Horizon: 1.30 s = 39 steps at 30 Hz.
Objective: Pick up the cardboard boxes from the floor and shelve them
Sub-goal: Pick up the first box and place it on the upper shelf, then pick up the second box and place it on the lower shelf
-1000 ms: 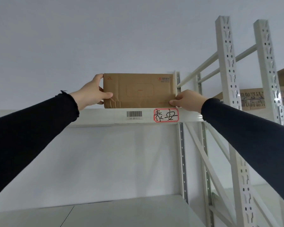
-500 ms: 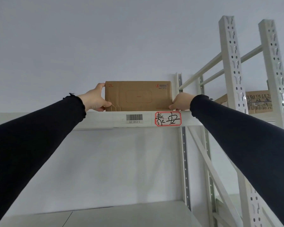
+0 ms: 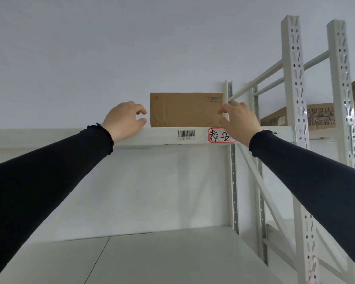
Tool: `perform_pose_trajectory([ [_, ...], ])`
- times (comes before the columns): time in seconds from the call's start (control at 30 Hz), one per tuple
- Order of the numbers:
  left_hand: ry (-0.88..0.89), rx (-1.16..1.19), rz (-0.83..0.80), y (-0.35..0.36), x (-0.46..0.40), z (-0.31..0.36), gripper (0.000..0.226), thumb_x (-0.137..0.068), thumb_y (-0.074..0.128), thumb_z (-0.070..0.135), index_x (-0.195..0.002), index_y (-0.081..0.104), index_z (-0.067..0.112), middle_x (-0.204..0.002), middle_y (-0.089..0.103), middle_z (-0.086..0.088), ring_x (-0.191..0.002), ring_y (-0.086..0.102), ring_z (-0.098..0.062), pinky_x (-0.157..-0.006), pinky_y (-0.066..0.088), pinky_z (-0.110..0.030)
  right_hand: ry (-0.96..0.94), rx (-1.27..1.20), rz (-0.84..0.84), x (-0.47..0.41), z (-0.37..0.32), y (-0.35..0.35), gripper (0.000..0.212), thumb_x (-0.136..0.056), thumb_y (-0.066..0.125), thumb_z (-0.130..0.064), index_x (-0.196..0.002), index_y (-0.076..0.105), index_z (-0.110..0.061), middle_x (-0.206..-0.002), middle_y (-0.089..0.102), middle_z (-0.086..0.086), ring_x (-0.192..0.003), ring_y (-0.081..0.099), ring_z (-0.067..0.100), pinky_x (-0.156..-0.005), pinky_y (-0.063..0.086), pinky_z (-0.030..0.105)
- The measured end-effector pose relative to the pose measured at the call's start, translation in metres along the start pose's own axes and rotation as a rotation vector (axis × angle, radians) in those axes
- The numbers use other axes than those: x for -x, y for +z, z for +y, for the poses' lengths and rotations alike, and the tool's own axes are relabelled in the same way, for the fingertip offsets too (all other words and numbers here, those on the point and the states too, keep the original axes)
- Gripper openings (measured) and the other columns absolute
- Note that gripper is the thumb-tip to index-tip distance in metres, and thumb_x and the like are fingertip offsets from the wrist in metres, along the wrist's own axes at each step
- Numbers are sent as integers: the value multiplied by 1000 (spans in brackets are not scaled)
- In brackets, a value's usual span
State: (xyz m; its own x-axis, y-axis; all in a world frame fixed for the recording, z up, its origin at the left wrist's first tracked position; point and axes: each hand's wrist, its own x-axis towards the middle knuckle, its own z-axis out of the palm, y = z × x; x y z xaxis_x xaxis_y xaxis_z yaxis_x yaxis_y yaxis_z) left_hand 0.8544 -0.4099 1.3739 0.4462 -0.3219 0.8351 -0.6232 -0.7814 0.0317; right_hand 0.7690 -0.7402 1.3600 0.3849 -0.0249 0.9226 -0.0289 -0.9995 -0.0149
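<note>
- we've let go of the cardboard box [image 3: 186,110]; it now sits on the top shelf [image 3: 156,135] by itself, pushed further back than a second ago
- left hand [image 3: 124,119] is off the box's left edge, fingers loosely curled
- right hand [image 3: 239,119] has pulled back from the bottom right corner, open

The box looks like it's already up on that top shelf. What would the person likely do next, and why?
Probably draw both arms back and down to fetch another box. The cardboard box stands on the top shelf; the left hand is open beside it, clear of it, and the right hand is open at its right edge, gripping nothing.
</note>
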Motion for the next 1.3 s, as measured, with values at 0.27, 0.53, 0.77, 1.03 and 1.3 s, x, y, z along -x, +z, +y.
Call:
perform_pose_trajectory([
  [0.27, 108, 38, -32, -49, 112, -37, 31, -95, 56, 25, -123, 66, 16, -119, 67, -4, -114, 60, -27, -91, 49, -40, 14, -15, -107, 106, -105, -12, 29, -92, 52, -26, -118, 62, -18, -119, 63, 4, -114, 51, 28, -92, 45, 45],
  [0.53, 98, 11, -404, -59, 266, -89, 42, -97, 59, 33, -133, 60, 12, -135, 62, -7, -116, 60, -29, -94, 46, -40, 74, 32, -577, 237, -218, -26, 39, -92, 55, -35, -127, 56, -17, -128, 59, 5, -120, 50, 27, -95, 46, 45],
  [0.77, 24, 13, -642, -64, 392, -95, 49, -97, 58, 36, -141, 54, 15, -143, 57, -5, -126, 56, -27, -100, 48, -40, 5, 21, -804, 336, -283, -44, 43, -92, 56, -38, -129, 54, -17, -127, 58, 4, -118, 50, 27, -84, 39, 37],
  [1.03, -84, 41, -897, -76, 545, -71, 52, -97, 60, 34, -144, 51, 12, -146, 54, -11, -128, 55, -31, -101, 46, -40, 61, -20, -1066, 497, -317, -71, 35, -88, 49, -38, -117, 58, -20, -123, 61, 8, -107, 53, 29, -87, 46, 42],
  [1.3, -168, 139, -1084, -109, 707, -41, 52, -97, 61, 33, -143, 51, 12, -139, 56, -11, -118, 58, -31, -87, 46, -35, 208, -45, -1275, 659, -358, -139, 49, -88, 51, -39, -132, 54, -18, -129, 56, 9, -121, 49, 34, -93, 46, 44],
])
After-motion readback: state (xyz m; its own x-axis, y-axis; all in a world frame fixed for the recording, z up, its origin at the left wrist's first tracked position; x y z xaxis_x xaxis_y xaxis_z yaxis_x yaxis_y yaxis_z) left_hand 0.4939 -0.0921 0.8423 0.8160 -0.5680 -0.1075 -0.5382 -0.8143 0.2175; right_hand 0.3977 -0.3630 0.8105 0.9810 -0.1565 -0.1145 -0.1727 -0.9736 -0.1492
